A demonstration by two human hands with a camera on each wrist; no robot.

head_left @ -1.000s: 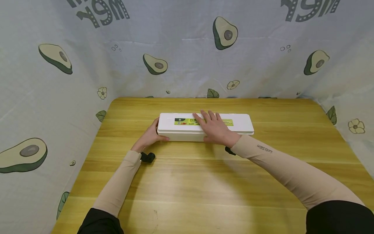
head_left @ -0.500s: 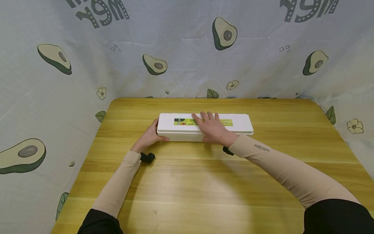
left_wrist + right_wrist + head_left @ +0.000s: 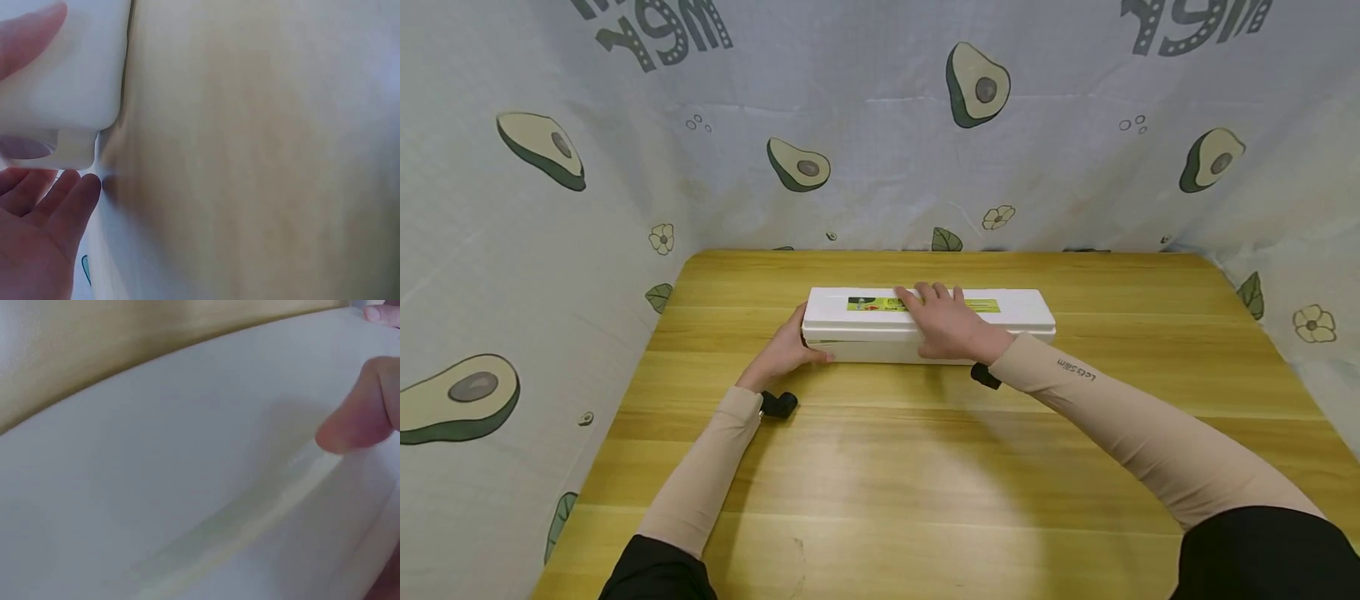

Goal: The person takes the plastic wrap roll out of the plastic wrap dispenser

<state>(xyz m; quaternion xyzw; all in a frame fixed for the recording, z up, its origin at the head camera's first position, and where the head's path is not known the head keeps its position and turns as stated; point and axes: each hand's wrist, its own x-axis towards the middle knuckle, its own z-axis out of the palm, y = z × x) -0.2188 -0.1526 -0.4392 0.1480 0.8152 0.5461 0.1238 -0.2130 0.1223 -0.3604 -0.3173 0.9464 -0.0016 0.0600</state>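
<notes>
A long white foam box (image 3: pixel 1022 312) with a yellow-green label (image 3: pixel 981 306) lies across the wooden table (image 3: pixel 925 467). My left hand (image 3: pixel 797 343) cups its left end, thumb on the front face. In the left wrist view the thumb (image 3: pixel 28 34) lies on the box (image 3: pixel 69 81) and the fingers (image 3: pixel 62 200) sit by its corner. My right hand (image 3: pixel 938 323) grips the lid near the middle, fingers over the top. In the right wrist view the thumb (image 3: pixel 356 425) presses at the seam under the lid (image 3: pixel 156 437).
Avocado-print cloth (image 3: pixel 850 150) hangs round the table at the back and on both sides. Small black cameras sit at my left wrist (image 3: pixel 778 405) and right wrist (image 3: pixel 985 375). Bare wood stretches between the box and me.
The lid's near edge has tipped up a little under my right hand, so the label looks narrower. My left hand has stayed at the box's end.
</notes>
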